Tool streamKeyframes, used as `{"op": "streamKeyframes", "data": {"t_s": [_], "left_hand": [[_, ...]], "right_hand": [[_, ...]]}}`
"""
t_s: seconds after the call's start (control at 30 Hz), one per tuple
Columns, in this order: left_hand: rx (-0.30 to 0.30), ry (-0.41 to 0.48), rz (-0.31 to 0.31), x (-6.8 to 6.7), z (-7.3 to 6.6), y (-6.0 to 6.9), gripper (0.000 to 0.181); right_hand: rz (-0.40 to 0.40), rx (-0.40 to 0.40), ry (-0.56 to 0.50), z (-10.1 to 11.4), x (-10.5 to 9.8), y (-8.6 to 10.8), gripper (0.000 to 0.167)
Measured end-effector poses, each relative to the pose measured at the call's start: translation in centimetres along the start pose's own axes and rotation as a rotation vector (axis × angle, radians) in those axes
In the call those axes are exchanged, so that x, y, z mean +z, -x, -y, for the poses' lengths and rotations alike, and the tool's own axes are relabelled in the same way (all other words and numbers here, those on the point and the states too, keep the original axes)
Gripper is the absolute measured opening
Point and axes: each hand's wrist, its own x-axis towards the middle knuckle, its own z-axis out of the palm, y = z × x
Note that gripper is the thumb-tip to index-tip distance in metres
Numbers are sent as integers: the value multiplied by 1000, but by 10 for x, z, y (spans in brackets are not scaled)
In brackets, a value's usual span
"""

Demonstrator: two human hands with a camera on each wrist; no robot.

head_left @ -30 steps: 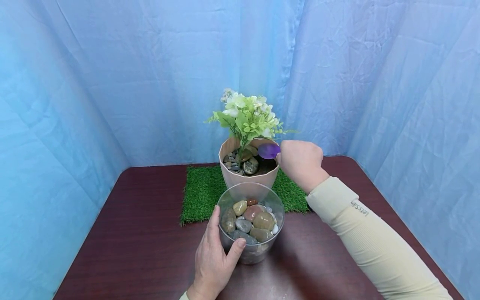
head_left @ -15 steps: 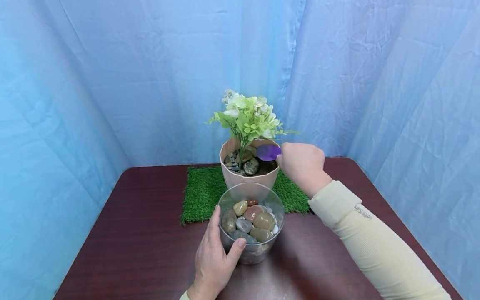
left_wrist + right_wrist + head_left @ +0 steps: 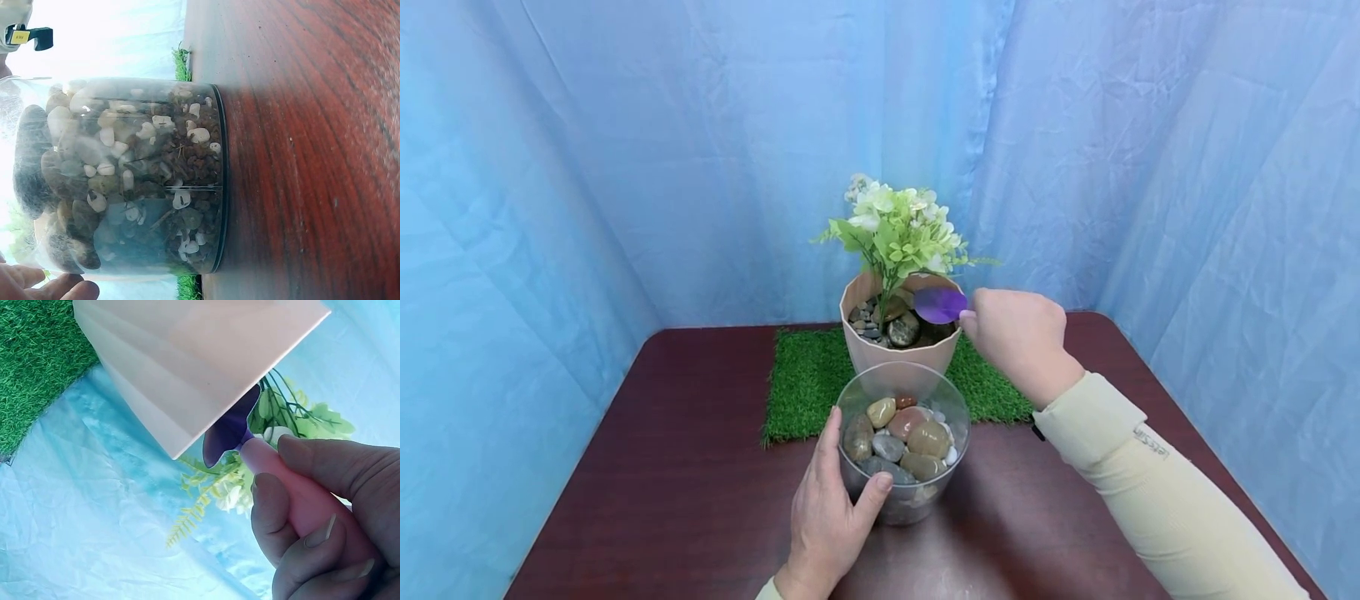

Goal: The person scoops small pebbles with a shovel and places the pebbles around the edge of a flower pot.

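Head: the dark-red wooden bench [image 3: 662, 467] spreads to either side; a pale-pink pot [image 3: 868, 357] stands behind the clear cylindrical tub [image 3: 908, 510] of stones [image 3: 928, 442], which the left hand [image 3: 829, 517] touches, fingers extended. Left wrist: tub upright on bench. Right wrist: right hand [image 3: 350, 512] gripping a pink-handled purple trowel [image 3: 294, 484], blade [image 3: 231, 428] at the pot's rim.

I've got crinkly blue curtains [image 3: 737, 167] ahead and on both sides; my table [image 3: 700, 467] is dark reddish-brown, rounded far corners, kinda glossy.
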Motion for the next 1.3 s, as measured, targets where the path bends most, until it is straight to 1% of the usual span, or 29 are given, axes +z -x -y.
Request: {"op": "streamKeyframes", "data": {"t_s": [0.13, 0.23, 0.37, 0.53, 0.63, 0.77, 0.9, 1.03, 1.17, 1.3], "left_hand": [[4, 4, 5, 0, 0, -2, 93], [11, 3, 3, 0, 0, -3, 93], [25, 2, -9, 0, 0, -4, 93], [39, -4, -24, 1, 1, -5, 93], [41, -6, -27, 1, 2, -4, 94], [39, -3, -26, 0, 2, -3, 93], [38, -1, -27, 1, 2, -2, 93], [37, -1, -30, 1, 3, -1, 93], [27, 5, -27, 1, 2, -1, 94], [28, 7, -26, 0, 1, 0, 95]], "right_hand": [[-50, -13, -22, -3, -7, 11, 40], [-115, -40, -34, -4, -11, 19, 40], [-203, -93, -36, -5, -17, 31, 38], [-293, -166, -22, -5, -23, 48, 31], [-335, -210, -21, -4, -27, 58, 32], [-380, -269, -29, -2, -30, 69, 26], [-402, -329, -34, -1, -32, 77, 16], [-403, -393, -24, 1, -34, 83, 14], [-349, -413, -9, 4, -36, 86, 13], [-287, -426, 13, 6, -38, 87, 18]]}}
